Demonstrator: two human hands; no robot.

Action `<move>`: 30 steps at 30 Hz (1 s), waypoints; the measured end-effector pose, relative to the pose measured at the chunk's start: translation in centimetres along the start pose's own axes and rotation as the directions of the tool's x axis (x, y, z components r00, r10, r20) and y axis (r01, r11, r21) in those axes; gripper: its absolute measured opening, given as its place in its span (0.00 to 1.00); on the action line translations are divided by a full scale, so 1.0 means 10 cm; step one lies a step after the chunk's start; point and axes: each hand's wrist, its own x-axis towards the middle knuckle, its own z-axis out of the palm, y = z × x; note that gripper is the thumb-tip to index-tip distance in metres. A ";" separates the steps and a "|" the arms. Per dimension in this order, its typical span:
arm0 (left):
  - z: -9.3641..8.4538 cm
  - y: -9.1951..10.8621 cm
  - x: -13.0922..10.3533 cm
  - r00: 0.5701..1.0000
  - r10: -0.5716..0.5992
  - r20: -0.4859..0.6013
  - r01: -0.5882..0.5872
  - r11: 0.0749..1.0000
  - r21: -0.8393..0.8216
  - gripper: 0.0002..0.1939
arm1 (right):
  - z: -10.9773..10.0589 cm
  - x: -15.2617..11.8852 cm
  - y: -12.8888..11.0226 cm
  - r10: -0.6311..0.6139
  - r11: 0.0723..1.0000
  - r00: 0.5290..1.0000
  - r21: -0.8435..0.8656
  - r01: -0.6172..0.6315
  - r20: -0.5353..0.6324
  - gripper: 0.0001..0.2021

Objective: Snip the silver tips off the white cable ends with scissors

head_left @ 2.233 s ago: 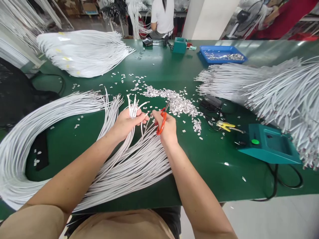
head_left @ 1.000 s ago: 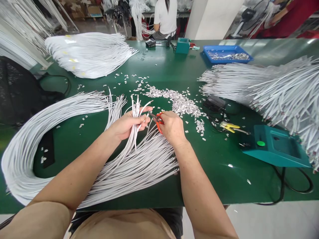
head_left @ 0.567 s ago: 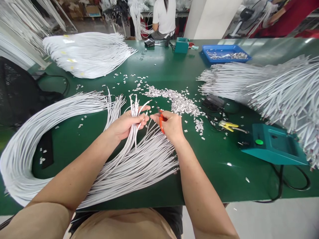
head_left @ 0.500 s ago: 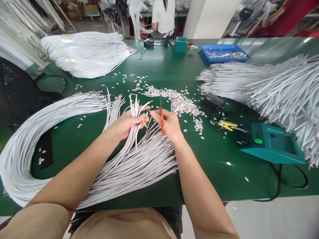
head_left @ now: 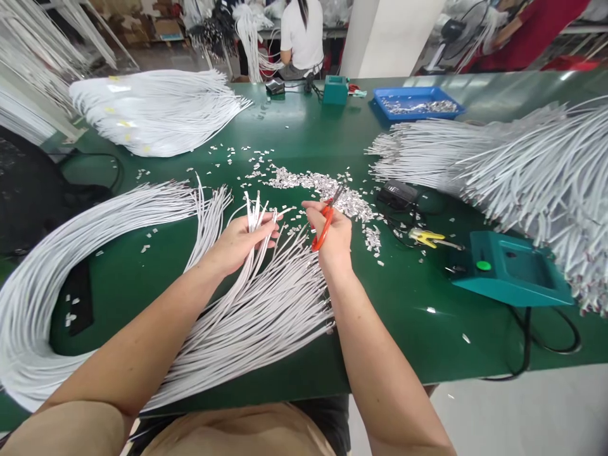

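A small bunch of white cables (head_left: 254, 218) is gripped in my left hand (head_left: 237, 242), its ends pointing up and away from me. My right hand (head_left: 335, 237) holds red-handled scissors (head_left: 325, 227), with the blades pointing away above the scraps. A gap lies between the two hands. Below them, a thick bundle of white cables (head_left: 251, 329) spreads over the green table, its ends near my right wrist. The same bundle curves round on the left (head_left: 28, 310). Beyond my hands lies a pile of small silvery-white scraps (head_left: 327, 185).
A teal device (head_left: 515, 269) with a green button stands at the right, beside yellow-handled pliers (head_left: 430, 238) and a black adapter (head_left: 398, 194). More cable bundles lie far left (head_left: 156, 114) and right (head_left: 532, 158). A blue tray (head_left: 418, 104) holds scraps. Two people sit beyond the table.
My right hand has drawn slightly away from the left-hand bunch, and the scissors have turned so that their blades point to the right. The left hand keeps its hold. The view has shifted slightly.
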 end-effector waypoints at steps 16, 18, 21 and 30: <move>0.00 0.01 0.02 0.997 0.072 0.004 -0.072 0.995 0.073 0.10 | 0.11 -0.11 0.01 0.072 0.997 0.961 -0.043 -0.063 0.267 0.04; -0.02 0.02 0.02 0.997 0.070 0.015 -0.071 0.995 0.075 0.13 | 0.10 -0.09 -0.01 0.104 0.994 0.954 -0.004 -0.107 0.281 0.04; -0.03 0.02 0.01 0.997 0.044 0.063 -0.047 0.998 0.043 0.15 | 0.07 -0.06 -0.02 0.166 0.975 0.927 0.085 -0.205 0.335 0.07; -0.06 -0.02 0.04 0.993 0.121 0.012 -0.121 0.992 0.025 0.16 | 0.14 -0.09 0.06 0.093 0.975 0.943 0.164 -0.152 0.319 0.10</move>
